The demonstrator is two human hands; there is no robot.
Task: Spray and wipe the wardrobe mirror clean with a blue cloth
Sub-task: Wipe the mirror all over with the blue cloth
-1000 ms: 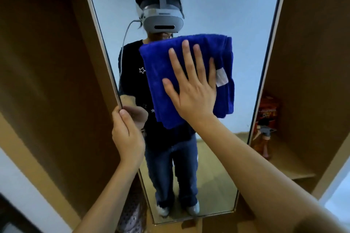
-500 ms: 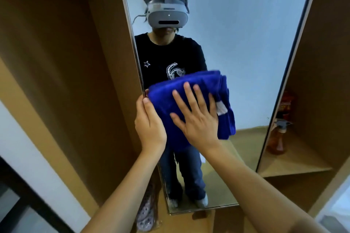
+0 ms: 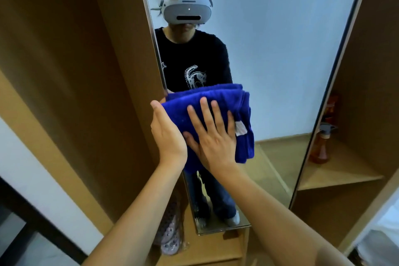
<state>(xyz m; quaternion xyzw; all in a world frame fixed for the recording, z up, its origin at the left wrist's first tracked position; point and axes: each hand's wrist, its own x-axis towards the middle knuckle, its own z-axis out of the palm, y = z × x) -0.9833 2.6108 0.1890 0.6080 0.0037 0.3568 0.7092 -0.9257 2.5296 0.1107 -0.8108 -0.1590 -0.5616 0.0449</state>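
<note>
The tall wardrobe mirror [image 3: 280, 49] stands upright in a thin metal frame and reflects a person in a headset. A folded blue cloth [image 3: 216, 101] with a white label lies flat against the glass at mid height. My right hand [image 3: 212, 136] presses on the cloth with straight, spread fingers. My left hand [image 3: 167, 134] holds the mirror's left edge, its fingers wrapped behind the frame, right beside the cloth. An orange spray bottle [image 3: 322, 144] with a grey trigger stands on the wooden shelf to the right.
Brown wardrobe panels [image 3: 75, 71] flank the mirror on both sides. The shelf [image 3: 336, 177] at the right carries the bottle. A dotted bag [image 3: 170, 237] lies at the mirror's lower left on the wardrobe floor.
My right hand has slid the cloth down the glass from upper chest height to the middle. The view has shifted, so the mirror sits further right in frame. My left hand stays on the edge.
</note>
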